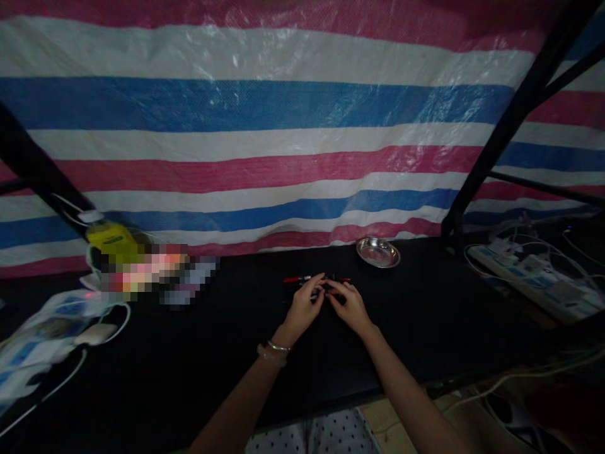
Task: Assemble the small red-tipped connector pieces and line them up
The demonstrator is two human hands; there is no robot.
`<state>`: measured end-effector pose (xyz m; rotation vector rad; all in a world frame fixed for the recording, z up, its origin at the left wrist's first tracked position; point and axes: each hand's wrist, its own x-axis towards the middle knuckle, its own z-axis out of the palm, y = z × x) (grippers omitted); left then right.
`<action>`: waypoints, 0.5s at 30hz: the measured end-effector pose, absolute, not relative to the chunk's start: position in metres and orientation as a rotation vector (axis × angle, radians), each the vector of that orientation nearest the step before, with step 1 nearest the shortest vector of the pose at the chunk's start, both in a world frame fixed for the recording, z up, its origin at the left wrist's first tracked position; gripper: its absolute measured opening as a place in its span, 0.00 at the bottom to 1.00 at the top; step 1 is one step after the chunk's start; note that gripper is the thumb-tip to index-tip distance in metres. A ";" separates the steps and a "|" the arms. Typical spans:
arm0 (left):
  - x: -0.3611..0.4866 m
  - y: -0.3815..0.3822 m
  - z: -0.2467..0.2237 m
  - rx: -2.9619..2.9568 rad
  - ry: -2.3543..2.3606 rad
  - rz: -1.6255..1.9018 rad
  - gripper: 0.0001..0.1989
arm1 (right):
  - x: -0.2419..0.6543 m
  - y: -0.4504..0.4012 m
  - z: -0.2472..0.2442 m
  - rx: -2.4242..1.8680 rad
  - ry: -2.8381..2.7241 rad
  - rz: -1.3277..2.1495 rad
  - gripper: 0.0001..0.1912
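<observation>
Roughly midway along the black worktop (212,353), both bare hands are working close together, with the forearms crossing its front edge. The left hand (302,306) is curling, its thumb and fingertips drawn near each other; the right hand (352,309) is curving in to face it, fingers bent and partly spread. The fingertips are nearly meeting over small dark pieces, too dim to identify, and one cannot tell whether either hand is gripping them. A slim red-and-black stick-shaped object (295,279) is lying just beyond the left fingers, and a thin red tip (345,279) is showing behind the right ones.

Near the back edge, to the right of the hands, a shallow round shiny metal dish (378,253) is sitting apart from them. A wide stretch of worktop is running from the right hand toward the right end, and another is separating the left forearm from a white-and-blue power strip (42,353) at the left end. Toward the back left corner, a yellow bottle with a white cap (113,241) is standing beside pixelated items (158,268).
</observation>
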<state>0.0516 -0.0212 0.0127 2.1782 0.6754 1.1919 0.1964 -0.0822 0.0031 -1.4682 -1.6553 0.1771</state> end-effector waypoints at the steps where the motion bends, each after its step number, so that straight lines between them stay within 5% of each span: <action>1: 0.051 -0.022 0.014 2.160 0.681 1.195 0.20 | 0.195 -0.082 0.002 -1.455 -1.648 0.168 0.20; 15: 0.053 -0.036 0.024 2.220 0.539 0.962 0.34 | 0.191 -0.079 0.000 -1.439 -1.527 0.045 0.26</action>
